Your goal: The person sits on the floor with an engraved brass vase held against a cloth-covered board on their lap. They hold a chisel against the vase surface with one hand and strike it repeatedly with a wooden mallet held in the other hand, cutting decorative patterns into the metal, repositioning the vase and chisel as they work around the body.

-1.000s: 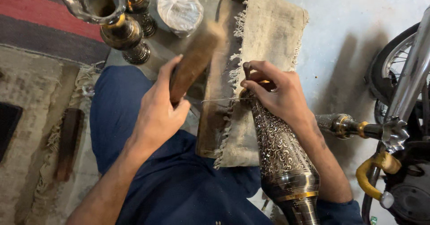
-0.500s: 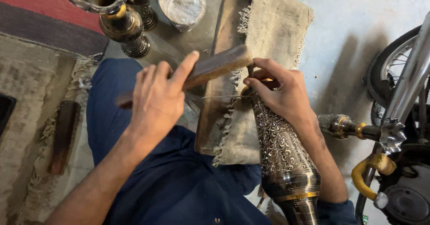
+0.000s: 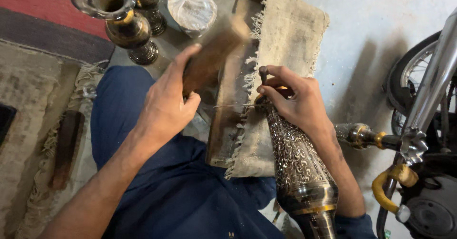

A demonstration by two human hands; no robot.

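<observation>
My left hand (image 3: 169, 103) grips a brown wooden stick (image 3: 214, 58), blurred by motion and raised above a wooden block. My right hand (image 3: 297, 101) pinches a thin metal punch (image 3: 262, 77) upright against the narrow end of an engraved metal vase (image 3: 300, 167). The vase lies across my lap with its narrow end on a frayed beige cloth (image 3: 285, 39). That cloth covers a wooden block (image 3: 228, 125). Blue trousers (image 3: 157, 182) show beneath both arms.
Two engraved metal vases (image 3: 121, 20) stand upright at the top left beside a white wrapped bundle (image 3: 193, 8). A motorcycle (image 3: 428, 125) with a wheel and chrome parts fills the right edge. A worn rug (image 3: 33, 101) and a dark wooden piece (image 3: 66, 148) lie at the left.
My left hand swung the wooden stick down flat near the punch and has now lifted it again, tilted up and away. My right hand keeps the punch on the vase.
</observation>
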